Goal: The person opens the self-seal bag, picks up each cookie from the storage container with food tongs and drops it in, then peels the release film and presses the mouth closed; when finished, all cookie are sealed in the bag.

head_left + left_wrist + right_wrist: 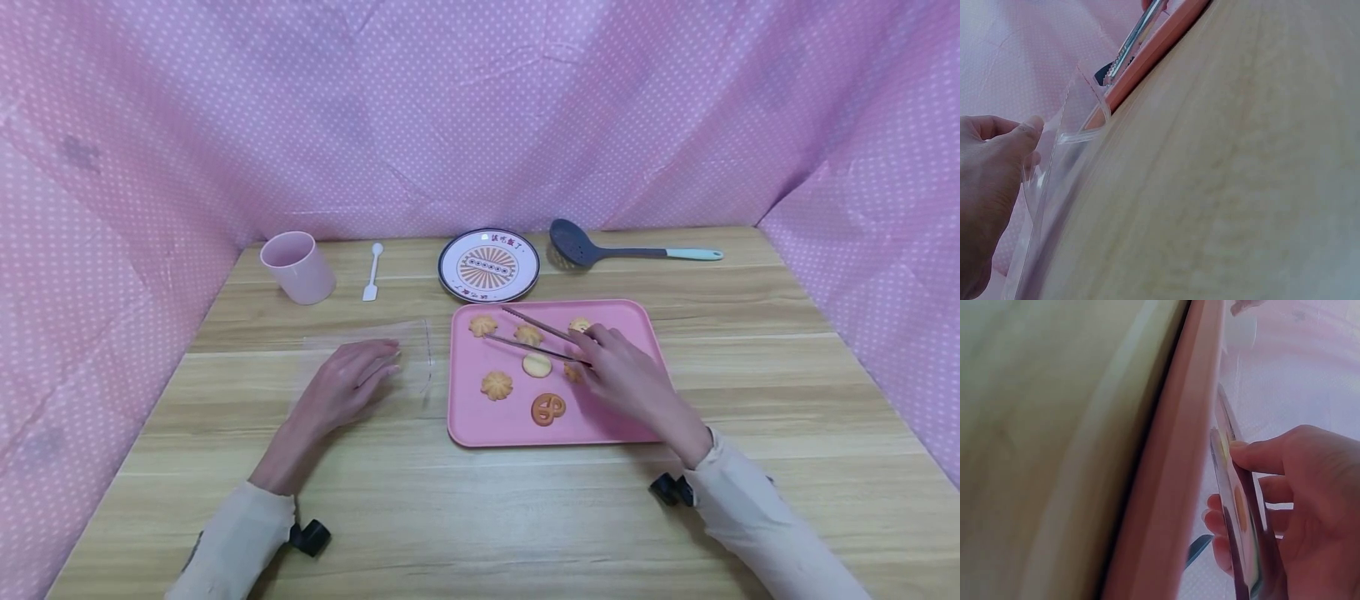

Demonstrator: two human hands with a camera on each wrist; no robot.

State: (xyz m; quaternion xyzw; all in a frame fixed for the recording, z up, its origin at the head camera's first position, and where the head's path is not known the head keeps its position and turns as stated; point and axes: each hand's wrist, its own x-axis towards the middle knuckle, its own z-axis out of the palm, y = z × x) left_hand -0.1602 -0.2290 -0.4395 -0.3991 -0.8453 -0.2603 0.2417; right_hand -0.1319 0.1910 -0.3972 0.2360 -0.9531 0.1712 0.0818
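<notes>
My left hand [351,379] pinches the edge of a clear plastic bag [416,354] on the table, left of a pink tray [468,429]. In the left wrist view the bag [1069,134] has its mouth lifted partly apart. Metal tongs [542,326] are held in my right hand [618,367] above the tray, their two arms spread. The tips point left, close to a flower-shaped cookie [482,326]; another flower-shaped cookie [528,335] shows between the arms. A round cookie [537,365], a third flower cookie [497,385] and a pretzel-shaped cookie [548,409] lie nearby.
Behind the tray stand a patterned plate [487,265] and a slotted ladle [573,244] with a mint handle tip. A pink cup [300,268] and a small white spatula [372,273] are at the back left. Dotted pink cloth [480,117] hangs around the table.
</notes>
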